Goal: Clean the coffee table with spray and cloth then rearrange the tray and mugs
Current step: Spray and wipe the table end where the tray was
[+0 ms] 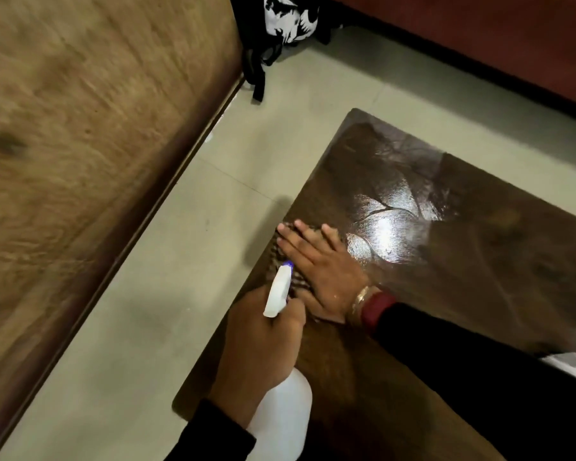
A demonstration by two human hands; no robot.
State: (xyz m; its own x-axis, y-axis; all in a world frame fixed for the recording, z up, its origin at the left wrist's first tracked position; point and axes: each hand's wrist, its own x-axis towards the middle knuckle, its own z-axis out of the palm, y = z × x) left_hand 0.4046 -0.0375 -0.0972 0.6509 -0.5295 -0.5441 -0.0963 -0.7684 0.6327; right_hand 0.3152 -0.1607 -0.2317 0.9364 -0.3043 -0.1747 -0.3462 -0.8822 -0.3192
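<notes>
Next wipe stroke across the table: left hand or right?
Right hand: flat on the cloth at the coffee table edge. Left hand is occupied gripping the spray bottle.

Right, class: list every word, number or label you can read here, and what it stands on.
None can be read.
White plastic spray bottle: no label shows.
Black-and-white patterned bag: a print only, no letters.
Dark wooden coffee table: bare of text.

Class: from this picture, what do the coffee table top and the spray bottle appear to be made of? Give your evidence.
Coffee table: probably dark wood, glossy where wet; faint grain, bright glare. Spray bottle: likely translucent white plastic; milky body, moulded white trigger head.
</notes>
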